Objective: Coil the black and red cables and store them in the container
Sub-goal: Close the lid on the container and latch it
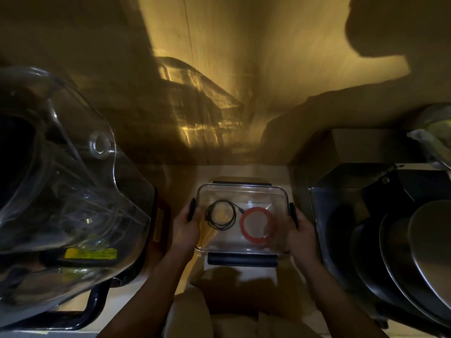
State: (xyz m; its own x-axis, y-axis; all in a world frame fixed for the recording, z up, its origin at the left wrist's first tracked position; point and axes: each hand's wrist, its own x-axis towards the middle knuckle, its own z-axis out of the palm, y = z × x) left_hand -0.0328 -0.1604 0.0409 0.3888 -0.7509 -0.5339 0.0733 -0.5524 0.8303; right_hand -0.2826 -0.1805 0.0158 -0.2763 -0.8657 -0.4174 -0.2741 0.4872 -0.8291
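Note:
A clear rectangular container (280, 191) with black latch clips sits low in the middle of the head view. Inside it on the left lies the black cable (220, 215), wound into a loop. To its right lies the red cable (259, 225), also in a round coil. My left hand (185, 225) grips the container's left side at its black clip. My right hand (301, 231) holds the right side at the opposite clip. Whether a clear lid covers the container cannot be told.
A helmet with a clear visor (61, 181) fills the left side, close to the container. Stacked dark pans and plates (402, 242) in a dark box stand on the right. A wooden back wall (219, 69) rises behind. The light is dim.

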